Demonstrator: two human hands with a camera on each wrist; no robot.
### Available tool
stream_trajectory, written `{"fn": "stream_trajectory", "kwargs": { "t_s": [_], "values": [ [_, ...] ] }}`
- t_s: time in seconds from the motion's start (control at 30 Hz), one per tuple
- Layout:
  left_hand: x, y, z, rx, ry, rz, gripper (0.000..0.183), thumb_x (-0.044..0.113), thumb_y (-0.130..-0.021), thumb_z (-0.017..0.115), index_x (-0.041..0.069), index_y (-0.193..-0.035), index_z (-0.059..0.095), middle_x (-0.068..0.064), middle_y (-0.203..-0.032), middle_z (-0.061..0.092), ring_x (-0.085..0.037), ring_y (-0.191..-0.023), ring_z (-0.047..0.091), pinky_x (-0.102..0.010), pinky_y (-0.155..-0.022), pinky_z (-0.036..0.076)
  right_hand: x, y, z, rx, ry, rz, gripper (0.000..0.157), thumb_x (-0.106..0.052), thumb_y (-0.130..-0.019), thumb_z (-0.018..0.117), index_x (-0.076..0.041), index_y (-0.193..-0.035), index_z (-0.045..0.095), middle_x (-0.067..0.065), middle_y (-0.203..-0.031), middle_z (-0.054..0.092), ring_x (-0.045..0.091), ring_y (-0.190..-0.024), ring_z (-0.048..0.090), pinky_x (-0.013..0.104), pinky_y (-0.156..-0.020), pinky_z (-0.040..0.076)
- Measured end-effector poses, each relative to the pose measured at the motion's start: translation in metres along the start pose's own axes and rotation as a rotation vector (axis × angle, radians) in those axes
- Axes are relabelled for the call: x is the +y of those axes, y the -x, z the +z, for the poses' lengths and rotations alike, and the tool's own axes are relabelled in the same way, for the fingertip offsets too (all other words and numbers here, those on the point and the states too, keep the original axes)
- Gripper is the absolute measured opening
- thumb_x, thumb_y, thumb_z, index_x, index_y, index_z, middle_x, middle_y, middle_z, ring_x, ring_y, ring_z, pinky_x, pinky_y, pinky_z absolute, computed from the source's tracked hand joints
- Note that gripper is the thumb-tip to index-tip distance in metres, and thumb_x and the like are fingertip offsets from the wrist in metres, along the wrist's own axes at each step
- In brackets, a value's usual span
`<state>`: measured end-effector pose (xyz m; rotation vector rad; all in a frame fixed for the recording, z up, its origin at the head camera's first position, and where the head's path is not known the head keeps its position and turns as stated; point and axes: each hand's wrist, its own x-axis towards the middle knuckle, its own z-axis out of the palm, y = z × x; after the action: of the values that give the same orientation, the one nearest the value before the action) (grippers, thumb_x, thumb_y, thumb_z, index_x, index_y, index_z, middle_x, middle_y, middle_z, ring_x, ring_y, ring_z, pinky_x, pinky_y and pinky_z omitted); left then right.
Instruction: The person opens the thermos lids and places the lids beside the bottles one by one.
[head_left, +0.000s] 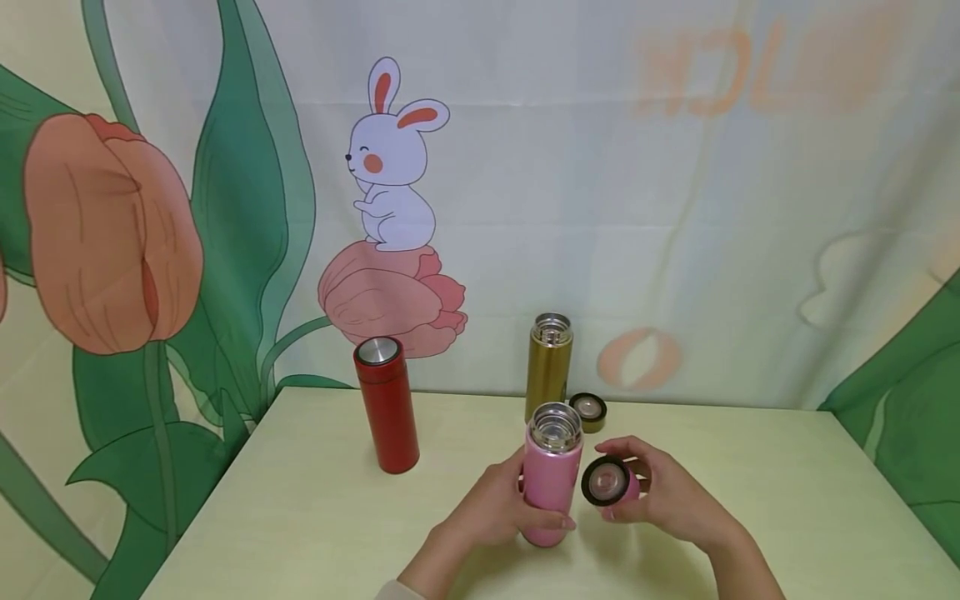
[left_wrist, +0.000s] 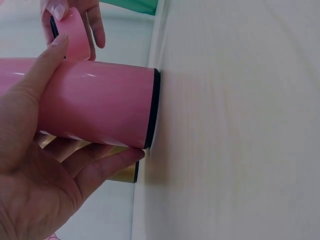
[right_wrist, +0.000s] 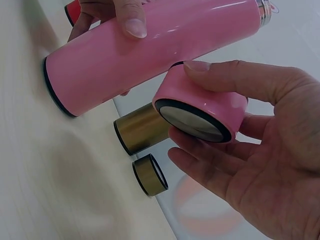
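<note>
A pink thermos bottle (head_left: 551, 479) stands upright on the table, its steel mouth uncovered. My left hand (head_left: 495, 504) grips its body from the left, the thumb across the front near the base; the left wrist view shows the fingers curled round the pink wall. Just right of the bottle, my right hand (head_left: 663, 492) holds the pink lid (head_left: 609, 482) off the table, tilted so its black-rimmed inner side faces the head camera. In the right wrist view the thumb and fingers pinch the lid (right_wrist: 200, 102) by its sides, close to the bottle.
Behind the pink bottle stands an uncovered gold thermos bottle (head_left: 548, 367), with its gold lid (head_left: 588, 412) lying beside it on the table (head_left: 315, 517). To the left is a red thermos bottle (head_left: 387, 408) with its lid on. A printed curtain (head_left: 510, 192) hangs along the table's back edge.
</note>
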<state>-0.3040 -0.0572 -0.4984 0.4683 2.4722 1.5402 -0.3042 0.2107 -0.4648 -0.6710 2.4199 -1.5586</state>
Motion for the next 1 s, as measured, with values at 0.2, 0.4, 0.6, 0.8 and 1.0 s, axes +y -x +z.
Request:
{"fn": "stream_trajectory", "kwargs": {
  "t_s": [0.2, 0.4, 0.6, 0.8, 1.0],
  "values": [
    [-0.0011, -0.0002, 0.0004, 0.003, 0.001, 0.011, 0.080, 0.045, -0.068, 0.097, 0.037, -0.136, 0.054, 0.013, -0.117, 0.072, -0.007, -0.105, 0.068, -0.038, -0.095, 0.055, -0.0013, 0.0019, -0.0016, -0.011, -0.066, 0.004, 0.076, -0.006, -0.075, 0.091, -0.002, -0.141, 0.053, 0.025, -0.132, 0.060, 0.015, -0.108, 0.067, 0.029, -0.085, 0.061],
    [-0.0007, -0.0005, -0.0001, -0.001, 0.003, 0.018, 0.080, 0.045, -0.069, 0.096, 0.034, -0.136, 0.055, 0.011, -0.118, 0.072, -0.008, -0.105, 0.068, -0.038, -0.095, 0.055, 0.0005, 0.0039, -0.0018, 0.005, -0.073, 0.009, 0.073, -0.007, -0.075, 0.091, -0.006, -0.140, 0.056, 0.026, -0.137, 0.057, 0.015, -0.111, 0.068, 0.030, -0.087, 0.060],
    [-0.0006, 0.0000, 0.0004, -0.006, 0.006, 0.010, 0.080, 0.043, -0.069, 0.097, 0.035, -0.136, 0.054, 0.010, -0.119, 0.072, -0.008, -0.106, 0.068, -0.039, -0.095, 0.055, 0.0017, 0.0038, -0.0022, -0.010, -0.091, 0.020, 0.073, -0.006, -0.074, 0.091, -0.003, -0.137, 0.054, 0.026, -0.130, 0.059, 0.017, -0.109, 0.067, 0.031, -0.086, 0.061],
    [-0.0018, 0.0002, 0.0008, -0.010, 0.009, 0.005, 0.082, 0.046, -0.070, 0.096, 0.035, -0.139, 0.053, 0.010, -0.120, 0.071, -0.008, -0.106, 0.068, -0.039, -0.095, 0.056, 0.0020, 0.0020, -0.0020, -0.032, -0.098, 0.019, 0.074, -0.005, -0.073, 0.092, -0.002, -0.135, 0.051, 0.024, -0.122, 0.064, 0.019, -0.109, 0.067, 0.031, -0.086, 0.061],
    [-0.0036, -0.0004, -0.0026, -0.034, 0.008, -0.005, 0.083, 0.040, -0.070, 0.096, 0.032, -0.140, 0.052, 0.010, -0.122, 0.070, -0.011, -0.110, 0.066, -0.039, -0.096, 0.055, 0.0029, -0.0007, -0.0028, -0.021, -0.054, 0.016, 0.072, -0.007, -0.072, 0.093, -0.006, -0.131, 0.052, 0.021, -0.118, 0.067, 0.024, -0.109, 0.067, 0.028, -0.086, 0.058]
  ]
}}
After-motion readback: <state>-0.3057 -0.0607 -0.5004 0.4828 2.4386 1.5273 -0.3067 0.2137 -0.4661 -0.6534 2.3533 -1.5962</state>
